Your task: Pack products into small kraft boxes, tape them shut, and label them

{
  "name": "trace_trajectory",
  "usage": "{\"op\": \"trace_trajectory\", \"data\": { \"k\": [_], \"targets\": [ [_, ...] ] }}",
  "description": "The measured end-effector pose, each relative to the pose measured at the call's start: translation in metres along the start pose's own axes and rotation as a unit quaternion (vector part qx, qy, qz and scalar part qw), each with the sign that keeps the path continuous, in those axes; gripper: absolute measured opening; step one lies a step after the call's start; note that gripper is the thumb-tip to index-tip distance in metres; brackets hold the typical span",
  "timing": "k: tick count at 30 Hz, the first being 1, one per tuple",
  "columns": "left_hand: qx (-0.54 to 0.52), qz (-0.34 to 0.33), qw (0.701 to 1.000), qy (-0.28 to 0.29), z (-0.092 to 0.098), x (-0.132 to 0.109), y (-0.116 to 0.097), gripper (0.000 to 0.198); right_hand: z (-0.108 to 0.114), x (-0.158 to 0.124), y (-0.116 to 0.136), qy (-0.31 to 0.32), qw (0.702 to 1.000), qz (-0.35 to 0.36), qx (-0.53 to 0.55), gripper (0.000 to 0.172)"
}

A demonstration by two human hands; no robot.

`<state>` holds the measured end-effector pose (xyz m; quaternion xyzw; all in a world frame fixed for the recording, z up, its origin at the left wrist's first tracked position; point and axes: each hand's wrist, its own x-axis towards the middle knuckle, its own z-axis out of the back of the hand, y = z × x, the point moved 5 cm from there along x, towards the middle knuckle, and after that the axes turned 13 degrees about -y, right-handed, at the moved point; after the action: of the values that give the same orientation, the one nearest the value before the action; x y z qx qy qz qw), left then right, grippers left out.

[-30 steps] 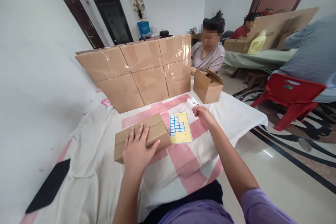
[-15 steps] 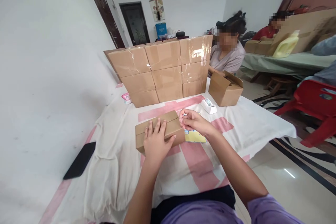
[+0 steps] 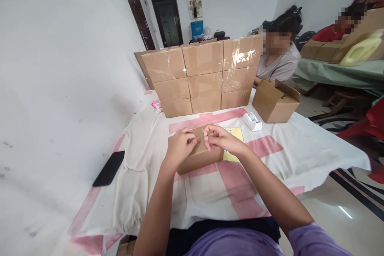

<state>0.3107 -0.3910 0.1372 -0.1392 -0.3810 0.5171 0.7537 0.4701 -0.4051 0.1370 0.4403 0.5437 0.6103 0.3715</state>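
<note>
A brown cardboard box (image 3: 198, 162) lies in front of me with its top flaps folded down. My left hand (image 3: 181, 149) is over the left part of its top, fingers curled and thumb drawn in near the seam. Close beside it, my right hand (image 3: 221, 139) is pinched above the box's right part. Whatever its fingertips hold is too small or see-through to make out. A yellow sheet with a blue edge (image 3: 237, 134) sticks out from under my right hand. Behind it stands a small white tape dispenser (image 3: 252, 122).
Taped cardboard boxes (image 3: 205, 82) form a wall across the table. An open carton (image 3: 271, 106) stands at the right, near a co-worker (image 3: 280, 62). A black flat device (image 3: 109, 169) lies by the left wall. Another person (image 3: 330, 32) sits farther back.
My left hand has gone from lying spread on the box to curled fingers, nearer my right hand. My right hand has shifted in over the box top. The view has turned left.
</note>
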Motion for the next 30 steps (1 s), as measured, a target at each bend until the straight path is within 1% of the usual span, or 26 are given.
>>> {"op": "trace_trajectory", "data": {
  "k": [3,6,7,10,12,15,16,18,19,20,21,22,23,24,25,27,28,30],
  "targets": [
    [-0.088,0.010,0.996,0.029,-0.002,0.010,0.009,0.026,-0.003,0.000,-0.003,0.035,0.999,-0.006,-0.001,0.011],
    [-0.176,0.017,0.983,0.051,-0.002,0.011,0.013,0.034,-0.004,0.001,-0.008,0.065,0.998,0.003,-0.007,0.012],
    [-0.196,0.019,0.979,0.057,-0.001,0.010,0.013,0.034,-0.004,0.002,-0.009,0.071,0.997,0.007,-0.012,0.012],
    [-0.234,0.023,0.969,0.072,0.001,0.006,0.012,0.025,-0.004,0.004,-0.012,0.073,0.997,0.017,-0.028,0.010],
    [-0.249,0.026,0.966,0.070,0.001,0.005,0.011,0.022,-0.004,0.003,-0.012,0.064,0.997,0.017,-0.043,0.008],
    [-0.267,0.035,0.962,0.047,0.001,0.004,0.012,0.021,0.000,-0.003,-0.011,0.012,0.995,-0.005,-0.104,0.004],
    [-0.273,0.040,0.961,0.037,0.001,0.003,0.012,0.020,0.003,-0.005,-0.009,-0.015,0.991,-0.009,-0.136,0.006],
    [-0.283,0.052,0.958,0.021,0.002,0.002,0.013,0.018,0.010,-0.008,-0.002,-0.089,0.973,0.010,-0.215,0.018],
    [-0.288,0.058,0.956,0.014,0.003,0.002,0.014,0.017,0.014,-0.009,0.003,-0.135,0.955,0.038,-0.262,0.025],
    [-0.294,0.063,0.954,0.007,0.004,0.001,0.014,0.016,0.017,-0.008,0.009,-0.178,0.930,0.076,-0.313,0.030],
    [-0.300,0.067,0.952,0.001,0.005,0.001,0.013,0.015,0.019,-0.006,0.013,-0.209,0.900,0.120,-0.364,0.034],
    [-0.305,0.070,0.950,-0.006,0.005,0.001,0.013,0.014,0.019,-0.003,0.016,-0.220,0.869,0.162,-0.412,0.037],
    [-0.309,0.072,0.948,-0.012,0.006,0.001,0.013,0.014,0.017,0.002,0.015,-0.210,0.844,0.196,-0.453,0.039],
    [-0.312,0.073,0.947,-0.016,0.007,0.002,0.013,0.014,0.014,0.008,0.010,-0.181,0.829,0.213,-0.484,0.041],
    [-0.313,0.075,0.947,-0.018,0.006,0.002,0.014,0.013,0.012,0.015,0.003,-0.144,0.824,0.213,-0.505,0.043],
    [-0.311,0.078,0.947,-0.013,0.005,0.003,0.015,0.013,0.011,0.025,-0.014,-0.078,0.827,0.177,-0.527,0.047],
    [-0.309,0.080,0.948,-0.007,0.004,0.004,0.016,0.013,0.011,0.029,-0.022,-0.058,0.830,0.155,-0.532,0.049],
    [-0.300,0.084,0.950,0.005,0.002,0.006,0.017,0.012,0.013,0.031,-0.029,-0.041,0.832,0.130,-0.538,0.051]
  ]
}}
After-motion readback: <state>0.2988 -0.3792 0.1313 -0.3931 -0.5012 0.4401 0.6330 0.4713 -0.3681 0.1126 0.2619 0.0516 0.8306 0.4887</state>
